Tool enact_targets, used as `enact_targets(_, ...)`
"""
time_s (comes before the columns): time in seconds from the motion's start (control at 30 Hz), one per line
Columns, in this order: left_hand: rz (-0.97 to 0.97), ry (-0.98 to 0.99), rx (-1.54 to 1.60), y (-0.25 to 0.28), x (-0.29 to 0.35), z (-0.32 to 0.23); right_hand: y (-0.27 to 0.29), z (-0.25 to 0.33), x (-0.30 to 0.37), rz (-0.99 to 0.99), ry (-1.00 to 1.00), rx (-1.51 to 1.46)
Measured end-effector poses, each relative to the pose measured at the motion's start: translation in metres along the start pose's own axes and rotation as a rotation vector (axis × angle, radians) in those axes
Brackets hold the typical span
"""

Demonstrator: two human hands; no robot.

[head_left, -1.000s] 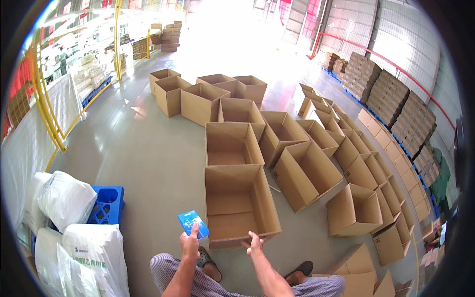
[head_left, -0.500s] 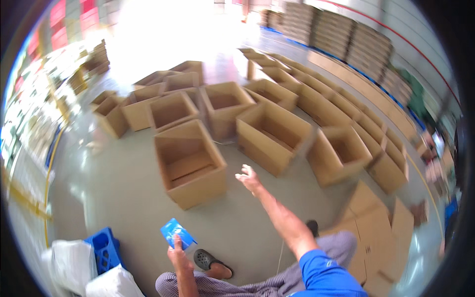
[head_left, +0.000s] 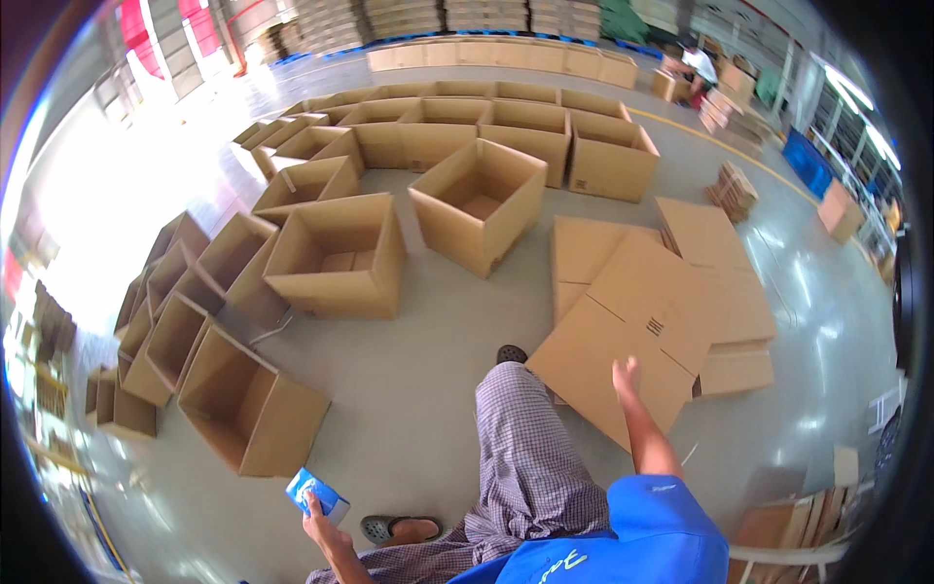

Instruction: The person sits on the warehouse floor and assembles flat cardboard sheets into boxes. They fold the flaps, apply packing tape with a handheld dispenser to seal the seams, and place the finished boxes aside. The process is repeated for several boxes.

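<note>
My left hand (head_left: 324, 528) is closed around a small blue and white packet (head_left: 318, 494), held out low over the floor. My right hand (head_left: 627, 375) is over the lower part of a flat cardboard sheet (head_left: 623, 336); whether it touches the sheet is unclear. Its fingers look apart, with nothing between them. This sheet lies askew on a stack of flattened cartons (head_left: 735, 297). Closest to my left hand is an open-topped cardboard box (head_left: 287, 428). Two more open boxes, one upright (head_left: 355, 292) and one turned at an angle (head_left: 467, 234), stand ahead of me.
Rows of open boxes (head_left: 613, 165) curve across the floor ahead and to the left. Pallet stacks (head_left: 418, 18) line the far wall. A person (head_left: 698, 66) is bent beside cartons at the far right. More flat cardboard (head_left: 778, 521) leans at the lower right.
The view has swung to the right, bringing the flattened cartons ahead of me. My right hand has gone from near the open boxes to over the sheet. The packet stays in my left hand.
</note>
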State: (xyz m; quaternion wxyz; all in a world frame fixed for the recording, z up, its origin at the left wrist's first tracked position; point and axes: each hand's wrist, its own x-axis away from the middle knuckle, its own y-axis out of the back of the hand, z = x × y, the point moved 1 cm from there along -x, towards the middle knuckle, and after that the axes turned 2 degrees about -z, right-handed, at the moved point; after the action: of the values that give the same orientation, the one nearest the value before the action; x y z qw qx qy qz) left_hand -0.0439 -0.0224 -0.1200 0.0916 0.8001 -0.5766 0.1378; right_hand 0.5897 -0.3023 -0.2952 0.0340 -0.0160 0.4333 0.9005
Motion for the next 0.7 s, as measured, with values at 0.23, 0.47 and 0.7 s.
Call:
enact_targets(0.23,-0.017,-0.055,-0.265,-0.003,-0.014,0.031,0.039,-0.148,0.156,-0.122,-0.722,0.170)
enact_targets(0.47,0.044,-0.046,-0.273,-0.002,-0.037,0.055,0.055,-0.158,0.137,-0.192,-0.897,-1.063)
enact_targets(0.7,0.286,-0.138,-0.248,-0.064,-0.013,0.031,0.146,-0.007,0.089,0.499,-0.424,-1.213)
